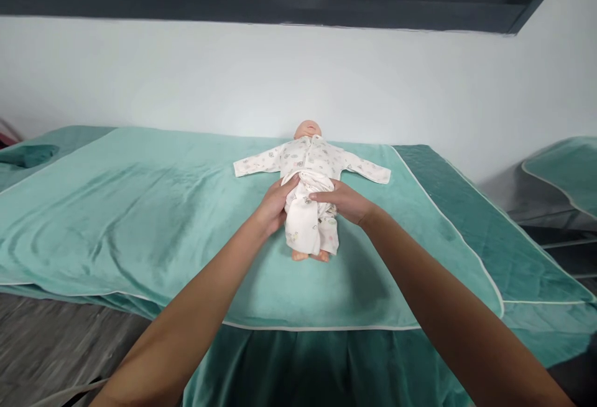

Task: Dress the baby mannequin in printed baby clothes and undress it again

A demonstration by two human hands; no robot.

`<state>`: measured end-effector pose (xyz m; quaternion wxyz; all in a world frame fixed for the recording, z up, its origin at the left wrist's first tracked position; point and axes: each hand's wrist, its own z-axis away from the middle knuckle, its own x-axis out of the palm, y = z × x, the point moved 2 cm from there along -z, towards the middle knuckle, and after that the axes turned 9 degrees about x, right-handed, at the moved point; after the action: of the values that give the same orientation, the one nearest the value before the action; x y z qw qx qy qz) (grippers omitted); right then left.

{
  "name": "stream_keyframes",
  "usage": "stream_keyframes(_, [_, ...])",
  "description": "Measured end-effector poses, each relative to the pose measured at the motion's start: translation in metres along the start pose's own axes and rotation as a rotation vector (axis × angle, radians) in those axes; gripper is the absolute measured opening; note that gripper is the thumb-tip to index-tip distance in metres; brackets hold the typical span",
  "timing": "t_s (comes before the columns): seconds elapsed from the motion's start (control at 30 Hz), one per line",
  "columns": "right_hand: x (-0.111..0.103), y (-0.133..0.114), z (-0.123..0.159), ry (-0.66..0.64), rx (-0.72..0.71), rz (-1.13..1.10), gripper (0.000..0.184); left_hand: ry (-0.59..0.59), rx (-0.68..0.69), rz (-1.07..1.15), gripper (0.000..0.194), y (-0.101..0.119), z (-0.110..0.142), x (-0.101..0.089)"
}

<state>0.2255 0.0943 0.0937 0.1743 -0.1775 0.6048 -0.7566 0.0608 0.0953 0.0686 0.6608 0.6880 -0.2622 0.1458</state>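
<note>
L hand (274, 205) + R hand (348, 200) gripping white printed cloth pants (303, 228) betw. them.
From my end: pants bunched at waist on pinkish, smooth-headed baby doll (308, 129); white printed long-sleeved top (311, 155) just beyond hands. Prints too small to read; I can't see most fingertips, hidden by cloth. Dark-framed window (364, 7), far beyond hands, cut off.
</note>
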Motion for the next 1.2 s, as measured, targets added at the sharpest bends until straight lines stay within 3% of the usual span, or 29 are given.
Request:
stream_keyframes(0.1, [0.005, 0.001, -0.001, 0.099, -0.037, 0.007, 0.055, -0.015, -0.004, -0.041, 0.049, 0.004, 0.004, 0.002])
stream_keyframes(0.23, [0.011, -0.001, -0.002, 0.189, -0.065, 0.283, 0.041, 0.004, -0.005, -0.111, 0.048, 0.01, 0.025, 0.008])
stream_keyframes(0.47, [0.019, -0.003, -0.006, 0.197, -0.074, 0.88, 0.01, 0.19, -0.076, -0.104, 0.033, 0.009, 0.088, 0.023])
stream_keyframes(0.7, [0.024, -0.004, -0.004, 0.149, -0.022, 1.24, 0.008, 0.361, -0.098, 0.044, 0.029, -0.004, 0.137, 0.036])
stream_keyframes(0.93, [0.027, -0.005, -0.002, 0.051, -0.001, 1.332, 0.006, 0.515, -0.127, 0.138, 0.024, -0.033, 0.167, 0.029])
stream_keyframes(1.2, [0.029, -0.004, -0.001, -0.041, 0.014, 1.345, 0.011, 0.513, -0.16, 0.072, 0.031, -0.044, 0.169, 0.002])
